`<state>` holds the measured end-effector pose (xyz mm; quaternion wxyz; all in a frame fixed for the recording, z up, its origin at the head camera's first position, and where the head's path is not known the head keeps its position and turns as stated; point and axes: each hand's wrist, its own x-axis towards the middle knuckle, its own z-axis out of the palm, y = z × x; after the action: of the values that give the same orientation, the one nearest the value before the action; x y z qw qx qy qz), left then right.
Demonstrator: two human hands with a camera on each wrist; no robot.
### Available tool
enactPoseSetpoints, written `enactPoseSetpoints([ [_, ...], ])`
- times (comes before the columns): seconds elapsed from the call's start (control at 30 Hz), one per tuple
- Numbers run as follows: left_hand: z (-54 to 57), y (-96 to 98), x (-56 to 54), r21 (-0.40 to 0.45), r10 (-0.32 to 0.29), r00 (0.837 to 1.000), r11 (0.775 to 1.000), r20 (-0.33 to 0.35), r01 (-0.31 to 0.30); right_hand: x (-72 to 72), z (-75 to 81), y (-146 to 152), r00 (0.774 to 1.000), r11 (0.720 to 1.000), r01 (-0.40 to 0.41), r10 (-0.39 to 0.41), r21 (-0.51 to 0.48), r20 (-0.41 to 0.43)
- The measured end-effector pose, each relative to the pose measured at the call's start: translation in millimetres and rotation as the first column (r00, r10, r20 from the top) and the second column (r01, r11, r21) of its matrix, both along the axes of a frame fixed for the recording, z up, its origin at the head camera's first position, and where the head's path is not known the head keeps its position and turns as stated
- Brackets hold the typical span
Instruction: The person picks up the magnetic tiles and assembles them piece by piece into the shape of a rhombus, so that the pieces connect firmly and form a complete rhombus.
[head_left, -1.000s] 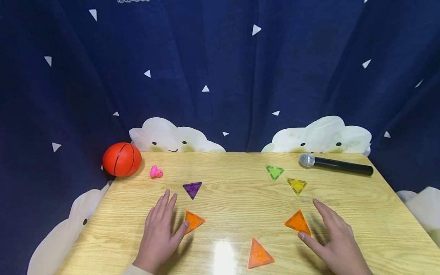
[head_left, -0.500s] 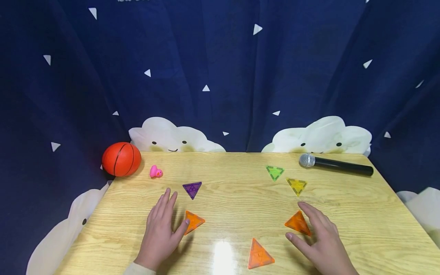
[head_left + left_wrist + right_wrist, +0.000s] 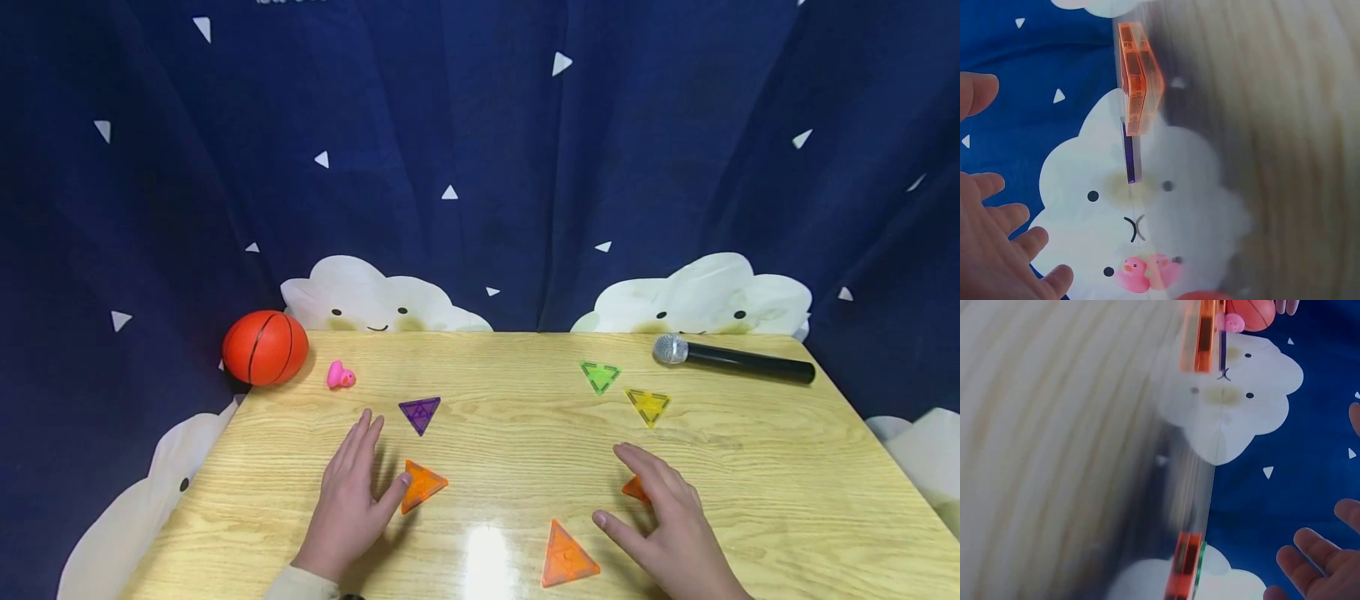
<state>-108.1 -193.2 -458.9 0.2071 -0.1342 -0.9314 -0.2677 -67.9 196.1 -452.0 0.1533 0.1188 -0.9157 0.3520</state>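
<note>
Curtain (image 3: 495,150): dark blue, printed with white clouds (image 3: 384,302), behind the table (image 3: 517,450).
Tabletop: pale wood.
Left hand (image 3: 348,500): released, fingers loose, thumb near the left orange triangle (image 3: 427,486).
Right hand (image 3: 667,529): released; I see it partly hiding the right orange triangle (image 3: 634,488).
Ball (image 3: 266,347): red, far left corner.
Microphone (image 3: 738,359): far right.
Front triangle (image 3: 567,558): orange too, between both hands.
Duck (image 3: 340,375): pink, near the ball.

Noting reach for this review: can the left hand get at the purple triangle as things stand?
Probably yes: the left hand holds nothing, and nothing shows between it and the purple triangle.
</note>
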Motion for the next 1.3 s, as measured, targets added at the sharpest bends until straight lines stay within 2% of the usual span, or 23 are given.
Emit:
enactPoseSetpoints([
  [0.4, -1.8, -7.1, -2.2, 0.024, -0.008, 0.994, 1.000, 0.105, 0.006, -0.5, 1.2, -24, 0.996, 1.000, 0.001, -0.001, 0.001, 0.086],
  [0.57, -2.5, -8.2, -2.6, 0.037, -0.016, 0.992, 0.999, 0.127, 0.011, -1.8, 0.7, -35, 0.993, 0.999, -0.022, 0.025, -0.026, 0.112],
  [0.67, -2.5, -8.7, -2.5, 0.049, -0.013, 0.989, 0.999, 0.146, 0.006, -2.7, 1.1, -43, 0.985, 0.997, -0.036, 0.047, -0.064, 0.165],
  [0.83, -5.3, -8.7, -6.0, 0.107, -0.025, 0.980, 0.994, 0.200, 0.003, -5.7, 2.5, -53, 0.953, 0.994, -0.041, 0.069, -0.101, 0.295],
  [0.93, -8.4, -8.9, -9.2, 0.151, -0.039, 0.967, 0.988, 0.253, 0.000, -8.8, 1.1, -58, 0.941, 0.991, -0.049, 0.088, -0.126, 0.326],
  [1.07, -10.9, -9.3, -14.0, 0.214, -0.045, 0.941, 0.976, 0.336, -0.029, -13.2, -1.5, -66, 0.933, 0.985, -0.070, 0.120, -0.156, 0.338],
  [1.2, -13.9, -7.6, -18.9, 0.277, -0.050, 0.900, 0.958, 0.433, -0.079, -16.9, -4.7, -73, 0.928, 0.982, -0.094, 0.146, -0.163, 0.344],
  [1.3, -17.6, -6.0, -21.1, 0.289, -0.034, 0.869, 0.949, 0.493, -0.127, -19.3, -7.4, -78, 0.926, 0.977, -0.129, 0.181, -0.172, 0.332],
])
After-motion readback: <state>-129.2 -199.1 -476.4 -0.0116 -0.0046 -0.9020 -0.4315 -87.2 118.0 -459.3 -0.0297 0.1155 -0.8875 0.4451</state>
